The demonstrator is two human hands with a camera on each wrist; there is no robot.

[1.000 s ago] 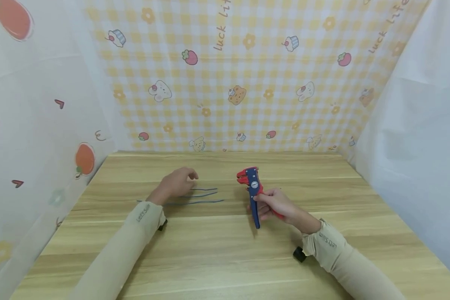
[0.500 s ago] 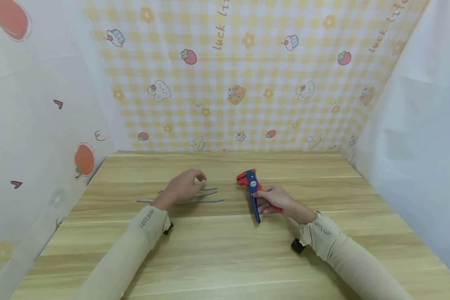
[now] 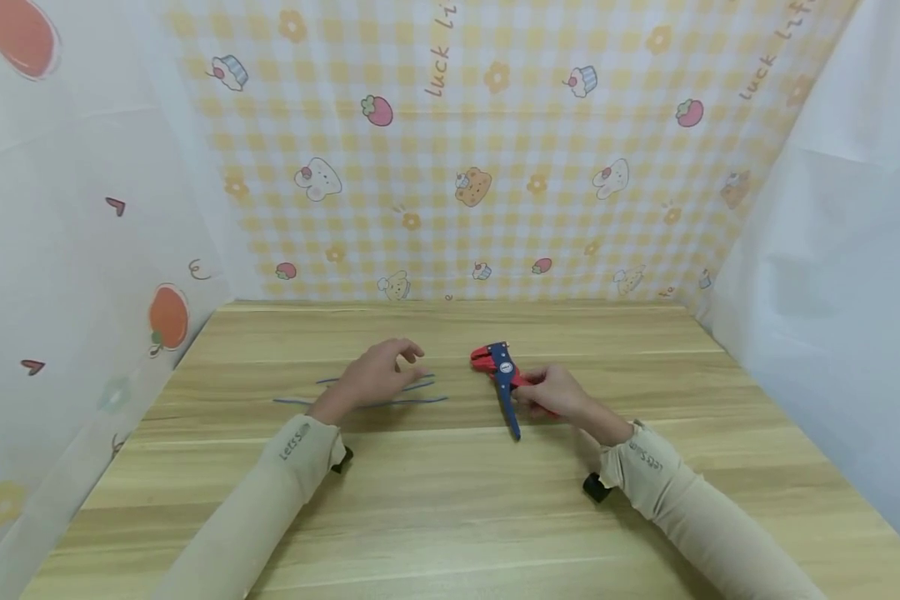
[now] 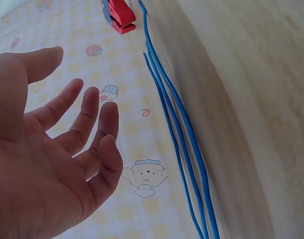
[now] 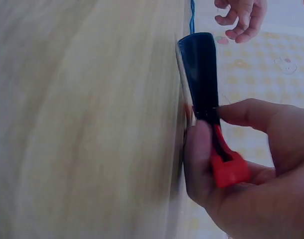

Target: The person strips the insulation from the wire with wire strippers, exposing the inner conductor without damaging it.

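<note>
My left hand (image 3: 381, 373) hovers over three thin blue wires (image 3: 408, 402), fingers loosely bent and apart. In the left wrist view that hand (image 4: 57, 149) holds nothing, and the wires (image 4: 184, 132) run alongside it without contact. To the right, a blue-and-red wire stripper (image 3: 506, 385) is gripped at its handles by my right hand (image 3: 560, 393). Its red nose points left, toward the wire ends. The right wrist view shows the thumb and fingers on the stripper's handles (image 5: 199, 67), close to the tabletop. My palm hides part of the red handle.
The wooden table (image 3: 450, 517) extends in front of both arms. A yellow checked cloth (image 3: 450, 150) hangs behind its far edge, with white cloth on both sides. Dark wrist cameras sit under both cuffs.
My left hand has shifted to the right over the wires. The right hand and wire stripper have moved slightly away from me, the stripper's blue handle tilting a little. The wires lie as before.
</note>
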